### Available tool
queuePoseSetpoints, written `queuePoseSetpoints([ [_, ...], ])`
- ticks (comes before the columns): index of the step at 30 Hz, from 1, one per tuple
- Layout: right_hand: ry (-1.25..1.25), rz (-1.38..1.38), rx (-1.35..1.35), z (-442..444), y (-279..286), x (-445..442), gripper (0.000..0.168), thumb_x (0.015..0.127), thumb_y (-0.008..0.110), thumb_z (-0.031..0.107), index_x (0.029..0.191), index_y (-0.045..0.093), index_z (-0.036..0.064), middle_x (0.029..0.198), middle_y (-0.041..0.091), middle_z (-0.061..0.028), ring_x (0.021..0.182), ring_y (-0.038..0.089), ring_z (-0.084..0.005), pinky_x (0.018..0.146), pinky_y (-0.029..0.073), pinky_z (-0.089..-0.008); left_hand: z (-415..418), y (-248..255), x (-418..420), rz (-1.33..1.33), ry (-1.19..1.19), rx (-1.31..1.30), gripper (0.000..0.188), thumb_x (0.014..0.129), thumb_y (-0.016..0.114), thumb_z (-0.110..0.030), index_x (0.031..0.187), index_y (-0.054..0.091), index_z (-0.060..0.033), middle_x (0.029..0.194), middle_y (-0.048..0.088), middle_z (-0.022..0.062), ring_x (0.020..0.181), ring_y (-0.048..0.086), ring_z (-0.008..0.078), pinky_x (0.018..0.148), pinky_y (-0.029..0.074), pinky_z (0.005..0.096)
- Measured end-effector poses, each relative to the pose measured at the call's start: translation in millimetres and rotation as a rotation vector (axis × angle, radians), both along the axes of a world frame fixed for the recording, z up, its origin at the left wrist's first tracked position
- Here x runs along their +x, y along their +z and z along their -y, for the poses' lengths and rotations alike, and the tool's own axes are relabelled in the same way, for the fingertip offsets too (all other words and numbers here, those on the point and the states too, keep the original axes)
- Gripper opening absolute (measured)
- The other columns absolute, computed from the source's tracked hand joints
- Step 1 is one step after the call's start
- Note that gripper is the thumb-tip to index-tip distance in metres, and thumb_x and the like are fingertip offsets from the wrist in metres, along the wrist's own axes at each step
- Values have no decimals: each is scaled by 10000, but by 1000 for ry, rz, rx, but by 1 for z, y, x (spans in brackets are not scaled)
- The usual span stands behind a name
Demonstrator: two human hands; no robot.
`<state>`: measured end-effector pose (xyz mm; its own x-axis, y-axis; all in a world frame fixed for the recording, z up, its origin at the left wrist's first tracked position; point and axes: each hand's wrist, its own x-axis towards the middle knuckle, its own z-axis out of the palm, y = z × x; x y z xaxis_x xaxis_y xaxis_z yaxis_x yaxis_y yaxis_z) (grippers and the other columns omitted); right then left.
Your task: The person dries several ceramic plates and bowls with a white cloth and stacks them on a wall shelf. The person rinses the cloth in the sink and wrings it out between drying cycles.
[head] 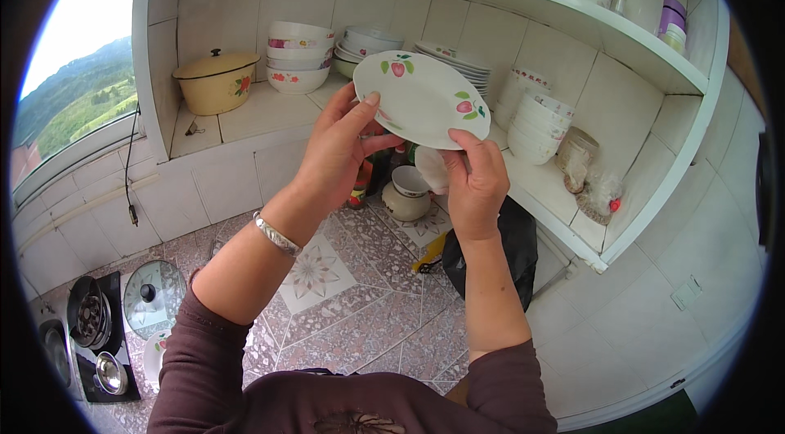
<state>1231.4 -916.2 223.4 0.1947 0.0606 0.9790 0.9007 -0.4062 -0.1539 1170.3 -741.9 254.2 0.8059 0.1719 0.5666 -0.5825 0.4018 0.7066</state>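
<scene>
Both my hands hold up a white plate painted with red fruit and green leaves, in front of the open shelf. My left hand grips its left rim, thumb on the upper face. At the lower right rim, my right hand pinches the edge between thumb and fingers. A small pale dish-like thing shows beside the right fingers; whether that hand touches it, I cannot tell. Behind the raised plate, a stack of plates stands on the shelf between stacked bowls and more bowls.
A yellow lidded enamel pot stands at the shelf's left. Bagged goods lie at its right. Below are a bowl on a round jar, a black bag, a glass lid and a gas stove. An upper shelf overhangs.
</scene>
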Motion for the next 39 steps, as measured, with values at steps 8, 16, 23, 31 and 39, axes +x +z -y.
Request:
queuePoseSetpoints([
  [8,-41,30,21,1,69,96,187,831,671,157,1005,627,107,825,586,-96,762,583,-279,662,473,-376,-2,66,115,-67,162,42,360,868,553,-157,1173,491,24,1019,565,100,846,596,189,684,530,315],
  [16,-5,-278,-5,2,113,157,178,828,673,183,968,649,75,819,602,-141,727,602,-300,637,487,-389,6,102,207,-119,183,-109,194,822,520,-51,952,486,90,943,552,161,756,640,254,668,565,297],
  [23,-41,-318,-47,6,104,196,221,819,671,201,978,660,48,870,648,-170,739,629,-322,627,524,-402,8,95,247,-217,258,-127,168,801,561,-55,860,526,99,834,567,150,624,636,243,518,529,284],
  [31,-178,-284,-57,9,102,191,361,818,679,215,1120,611,29,907,651,-163,783,638,-310,632,533,-379,12,95,260,-208,337,-112,124,787,575,28,894,551,85,829,590,162,594,625,223,479,515,287],
  [39,332,-544,255,13,72,96,302,862,680,232,1063,594,24,807,595,-31,722,549,-94,676,477,-239,1,84,276,-115,823,331,167,822,589,-63,970,607,11,859,629,155,678,642,249,578,519,335],
])
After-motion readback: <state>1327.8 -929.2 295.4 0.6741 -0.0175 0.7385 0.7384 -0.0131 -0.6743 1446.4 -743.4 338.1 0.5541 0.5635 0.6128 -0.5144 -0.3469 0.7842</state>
